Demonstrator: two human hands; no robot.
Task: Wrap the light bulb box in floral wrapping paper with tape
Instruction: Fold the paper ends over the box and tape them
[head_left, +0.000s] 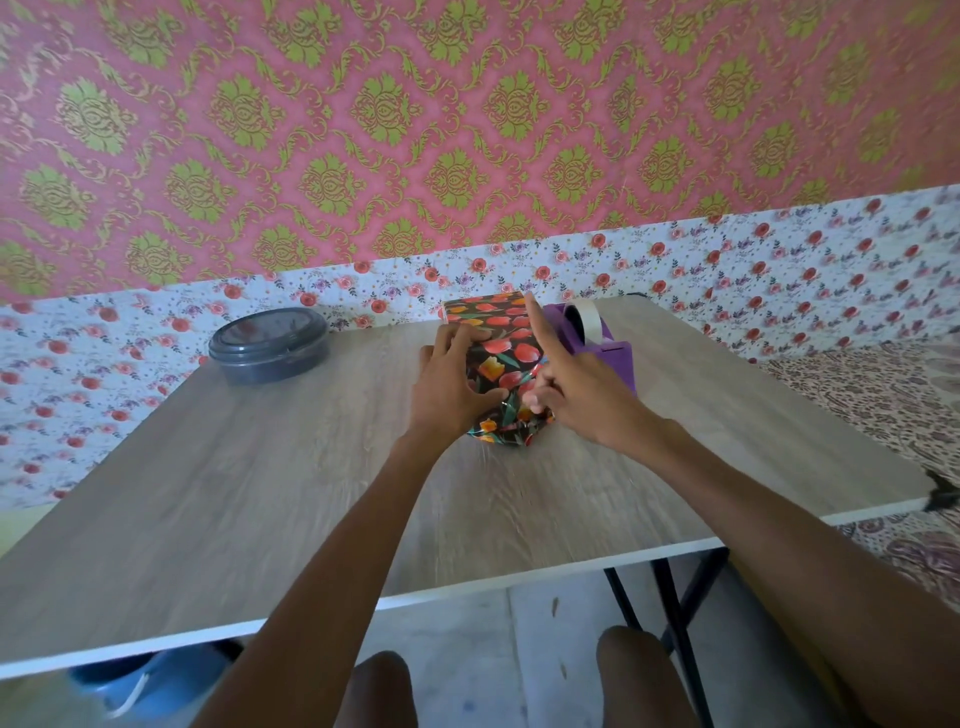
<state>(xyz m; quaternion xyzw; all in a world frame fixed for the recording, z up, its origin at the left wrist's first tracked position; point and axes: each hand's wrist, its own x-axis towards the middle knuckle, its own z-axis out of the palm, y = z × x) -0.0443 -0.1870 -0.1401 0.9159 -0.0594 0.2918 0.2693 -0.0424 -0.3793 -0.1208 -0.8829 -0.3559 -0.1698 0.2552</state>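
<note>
The light bulb box (498, 343), covered in dark wrapping paper with red and orange tulips, lies on the wooden table (208, 493), its long side running away from me. My left hand (452, 379) grips its left side, fingers curled over the top and thumb on the near end. My right hand (566, 379) pinches the loose folded paper at the near end with thumb and lower fingers, while its index finger points straight up. A purple tape dispenser (608, 343) with a white tape roll stands just right of the box, partly hidden by my right hand.
A dark round lidded container (270, 345) sits at the table's far left. A floral cloth (779, 280) covers the surface behind and to the right of the table. The table's front edge and black legs (675, 623) are near my knees.
</note>
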